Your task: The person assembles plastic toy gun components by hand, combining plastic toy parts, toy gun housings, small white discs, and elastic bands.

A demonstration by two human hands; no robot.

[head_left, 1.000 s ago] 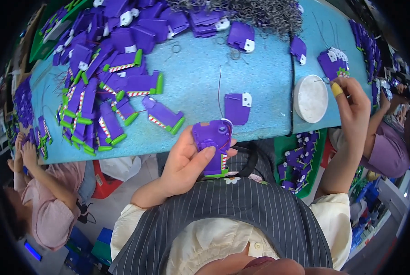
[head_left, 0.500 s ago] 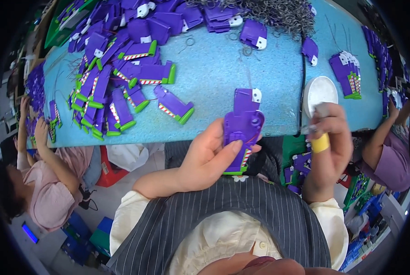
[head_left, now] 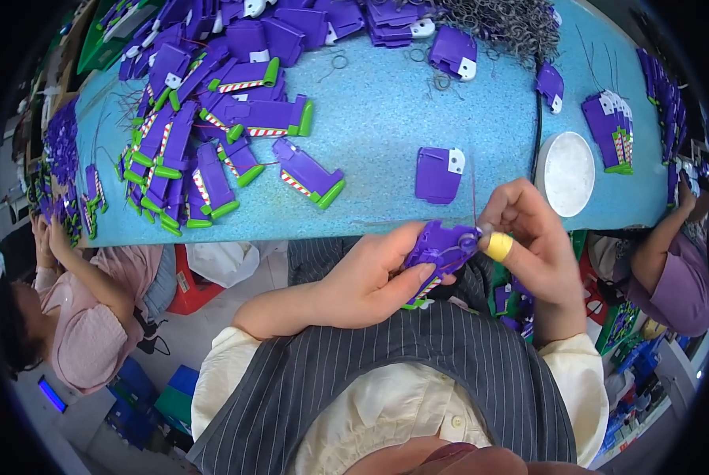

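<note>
Two hands working over the near edge of a blue counter (head_left: pixel 370 142), with the white dish (head_left: pixel 566 176) serving as reference for place. The purple part (head_left: pixel 443 247) is resting in mid-air, left of the dish and nearer the wearer's body. The left hand (head_left: pixel 382 277) is clamping it, the thumb lying along the upper face and the fingers supporting from beneath. The right hand (head_left: pixel 528 249), its thumb bearing a yellow wrap (head_left: pixel 498 247), is meeting the part's round end, thumb and finger drawing close together; because the fingertips are hiding the contact, one cannot tell whether they are pinching a small piece or only the rim. A thin wire (head_left: pixel 474 194) is rising beside them, left of the dish.

Chief hazards, by judgement: a small piece, if the fingertips are holding one, may be slipping free should they press off-centre; the wire may be catching on the right hand should that hand sweep sideways; the part may be twisting should the left thumb loosen under pressure.

Orientation: the long axis is running obliquely, the round end pointing up and right, broadly towards the dish, and the striped, green-edged end pointing down and left, away from the dish and towards the apron (head_left: pixel 418 356).
</note>
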